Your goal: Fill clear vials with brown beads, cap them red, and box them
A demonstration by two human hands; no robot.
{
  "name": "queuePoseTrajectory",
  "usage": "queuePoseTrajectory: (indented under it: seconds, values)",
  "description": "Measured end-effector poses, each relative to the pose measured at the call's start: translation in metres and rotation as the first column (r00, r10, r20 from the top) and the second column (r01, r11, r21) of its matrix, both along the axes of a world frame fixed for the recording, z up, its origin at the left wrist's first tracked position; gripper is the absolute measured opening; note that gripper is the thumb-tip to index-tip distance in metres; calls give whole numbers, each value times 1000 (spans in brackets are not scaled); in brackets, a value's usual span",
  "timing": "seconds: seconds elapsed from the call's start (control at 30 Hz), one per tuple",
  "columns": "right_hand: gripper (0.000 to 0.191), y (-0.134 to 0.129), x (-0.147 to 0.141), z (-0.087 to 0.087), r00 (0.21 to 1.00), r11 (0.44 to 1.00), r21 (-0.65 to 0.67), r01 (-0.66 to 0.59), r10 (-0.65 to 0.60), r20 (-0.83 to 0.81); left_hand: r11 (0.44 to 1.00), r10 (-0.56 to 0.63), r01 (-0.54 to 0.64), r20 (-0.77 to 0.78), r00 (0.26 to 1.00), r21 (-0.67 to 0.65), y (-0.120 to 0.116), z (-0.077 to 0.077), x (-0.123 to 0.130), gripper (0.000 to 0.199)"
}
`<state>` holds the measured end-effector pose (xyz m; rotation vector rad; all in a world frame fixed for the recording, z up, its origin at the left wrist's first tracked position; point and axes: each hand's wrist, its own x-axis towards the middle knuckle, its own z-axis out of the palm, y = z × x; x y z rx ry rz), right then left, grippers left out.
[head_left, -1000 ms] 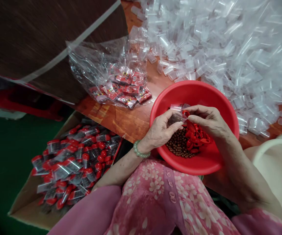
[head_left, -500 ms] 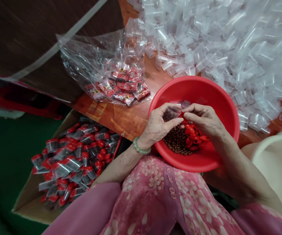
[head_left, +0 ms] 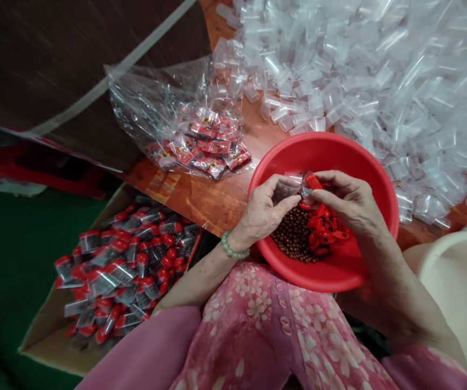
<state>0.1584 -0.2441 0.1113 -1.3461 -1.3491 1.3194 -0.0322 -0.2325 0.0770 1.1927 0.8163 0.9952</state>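
The left hand [head_left: 262, 212] has its fingers closed on a clear cup [head_left: 287, 188]. The right hand's [head_left: 353, 201] fingers pinch a red bit [head_left: 314, 182]. Both are over a red bowl [head_left: 322, 142] with brown balls [head_left: 296, 236] inside.

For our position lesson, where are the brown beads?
In the head view, right of centre: the brown beads lie in the red bowl, left of the red pieces.
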Motion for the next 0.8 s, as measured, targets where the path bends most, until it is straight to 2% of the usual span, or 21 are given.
queuePoseTrajectory:
  seconds: [0.1, 0.23, 0.37, 0.57, 0.67, 0.8]
  values:
    - [42, 1, -2, 4, 998, 997, 35, 62, -61, -34, 998, -68, 68, -14, 998, 19, 0, -3, 0, 21]
    - [31, -1, -5, 2, 999, 994, 102, 38, -37, -7, 992, -115, 117, -45, 992, 45, -1, -4, -1, 19]
    - [28, -2, -5, -1, 998, 992, 129, 13, -22, 62, 992, -118, 122, -86, 989, 43, -1, -1, -2, 17]
    - [22, -2, -9, 4, 985, 978, 210, -4, -32, 167, 989, -124, 134, -137, 983, 65, 0, 0, 0, 19]
    - [22, -2, -8, 5, 984, 978, 208, -36, -1, 175, 988, -125, 135, -117, 985, 78, 0, 0, 0, 20]
    - [25, -2, -2, 4, 991, 983, 169, -72, 51, 124, 988, -146, 149, -84, 986, 30, 1, 4, -2, 16]
